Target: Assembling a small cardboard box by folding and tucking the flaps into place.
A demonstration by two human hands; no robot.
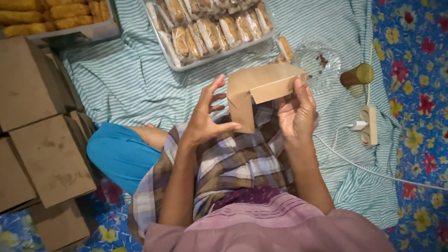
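Observation:
A brown cardboard box, partly folded, is held up over my lap. My right hand grips its right side, thumb on the front panel. To the box's left, my left hand has its fingers spread and its thumb touching the hanging corner flap. I sit cross-legged in a checked cloth with one knee in blue.
A tray of wrapped pastries lies ahead on a striped cloth. A second tray of fried rolls is at top left. Folded brown boxes are stacked on the left. A clear plastic lid, brown cylinder and power strip lie right.

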